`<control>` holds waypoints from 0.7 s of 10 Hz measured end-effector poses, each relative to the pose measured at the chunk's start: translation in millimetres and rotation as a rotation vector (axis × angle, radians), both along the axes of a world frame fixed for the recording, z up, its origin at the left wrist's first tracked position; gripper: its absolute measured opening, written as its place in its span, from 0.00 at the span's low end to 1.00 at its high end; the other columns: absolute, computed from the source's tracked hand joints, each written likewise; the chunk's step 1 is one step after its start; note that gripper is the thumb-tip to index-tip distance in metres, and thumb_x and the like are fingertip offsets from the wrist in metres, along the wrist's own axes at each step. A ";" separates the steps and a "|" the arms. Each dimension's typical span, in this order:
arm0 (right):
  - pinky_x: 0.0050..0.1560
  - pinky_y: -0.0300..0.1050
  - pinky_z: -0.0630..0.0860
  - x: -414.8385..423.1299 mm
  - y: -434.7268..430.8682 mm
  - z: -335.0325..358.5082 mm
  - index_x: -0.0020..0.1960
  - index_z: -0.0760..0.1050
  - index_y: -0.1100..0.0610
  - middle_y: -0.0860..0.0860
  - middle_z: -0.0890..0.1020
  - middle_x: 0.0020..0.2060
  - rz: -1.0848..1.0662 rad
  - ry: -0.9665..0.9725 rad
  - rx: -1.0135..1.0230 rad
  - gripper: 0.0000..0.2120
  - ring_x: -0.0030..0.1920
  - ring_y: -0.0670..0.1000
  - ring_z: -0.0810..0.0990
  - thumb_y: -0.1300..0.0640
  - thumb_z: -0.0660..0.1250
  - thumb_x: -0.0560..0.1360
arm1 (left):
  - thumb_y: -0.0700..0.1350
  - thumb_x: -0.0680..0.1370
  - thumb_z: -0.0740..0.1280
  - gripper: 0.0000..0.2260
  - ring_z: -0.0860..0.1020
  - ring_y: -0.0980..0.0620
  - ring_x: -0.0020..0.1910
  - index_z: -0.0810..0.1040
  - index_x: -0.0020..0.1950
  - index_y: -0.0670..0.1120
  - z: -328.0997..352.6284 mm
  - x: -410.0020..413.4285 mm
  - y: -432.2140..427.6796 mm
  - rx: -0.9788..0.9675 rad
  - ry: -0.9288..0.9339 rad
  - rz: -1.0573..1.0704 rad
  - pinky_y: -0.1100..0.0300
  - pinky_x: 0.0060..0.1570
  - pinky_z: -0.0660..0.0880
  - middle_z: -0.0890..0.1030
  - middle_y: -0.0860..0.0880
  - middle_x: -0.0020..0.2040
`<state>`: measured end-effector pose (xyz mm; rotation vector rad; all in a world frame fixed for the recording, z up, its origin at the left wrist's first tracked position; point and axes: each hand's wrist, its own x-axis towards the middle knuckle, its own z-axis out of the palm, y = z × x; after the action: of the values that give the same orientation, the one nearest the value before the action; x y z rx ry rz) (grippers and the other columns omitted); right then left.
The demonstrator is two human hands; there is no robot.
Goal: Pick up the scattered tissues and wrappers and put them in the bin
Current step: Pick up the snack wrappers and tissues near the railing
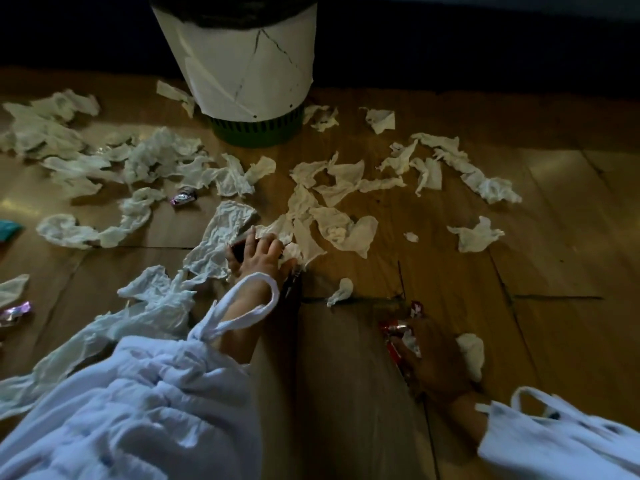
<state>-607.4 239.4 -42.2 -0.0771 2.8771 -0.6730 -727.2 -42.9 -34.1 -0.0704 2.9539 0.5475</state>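
**On the floor in front of the bin: both hands among the litter**

On the brown plank floor (346,393) stands one round bin (242,64), wrapped in white paper, with a green slatted base and a dark liner at its rim. Crumpled white tissues (332,188) lie all round it. There are well over twenty, and they overlap too much for an exact count.

I count two loose shiny wrappers: a purple-silver foil wrapper (183,197) left of centre, and a pink-silver foil wrapper (17,311) at the left edge. Above that one lies a teal scrap (10,226).

My left hand (259,259) reaches out of a loose white sleeve (138,410) and lies fingers-down on the tissues mid-floor, well short of the bin. A small dark thing (239,252) sits under its fingers. Whether they pinch it I cannot tell.

My right hand (438,365), in shadow and nearer to me, curls round a red and silver crinkled wrapper (398,339). One more wadded white tissue (471,355) lies just beside it.

The print on the wrappers is too blurred to read.
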 end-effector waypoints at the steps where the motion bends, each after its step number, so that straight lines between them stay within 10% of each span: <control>1: 0.52 0.51 0.77 -21.2 1.1 4.1 0.58 0.75 0.60 0.55 0.80 0.53 0.038 -0.079 -0.055 0.38 0.52 0.55 0.80 0.29 0.49 0.71 | 0.51 0.80 0.58 0.19 0.50 0.45 0.76 0.67 0.69 0.48 13.0 22.8 5.7 -0.022 0.032 -0.055 0.41 0.71 0.42 0.63 0.48 0.73; 2: 0.50 0.49 0.74 -46.8 -9.4 20.8 0.57 0.75 0.60 0.57 0.79 0.51 0.031 -0.069 0.036 0.24 0.51 0.58 0.78 0.41 0.58 0.75 | 0.51 0.79 0.59 0.16 0.51 0.46 0.75 0.68 0.66 0.50 12.2 25.7 -2.3 -0.013 0.111 -0.101 0.42 0.71 0.44 0.63 0.51 0.72; 7: 0.53 0.48 0.74 -137.7 -151.1 276.8 0.62 0.71 0.60 0.57 0.79 0.55 0.036 0.058 -0.080 0.18 0.55 0.55 0.77 0.52 0.64 0.77 | 0.53 0.79 0.60 0.19 0.68 0.47 0.61 0.71 0.65 0.43 223.8 -47.0 -95.9 0.529 -0.053 -0.147 0.52 0.61 0.67 0.71 0.45 0.63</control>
<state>-745.0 88.2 234.6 -0.1616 2.8962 -0.7911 -774.2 -138.9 189.6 0.1818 2.6326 1.2492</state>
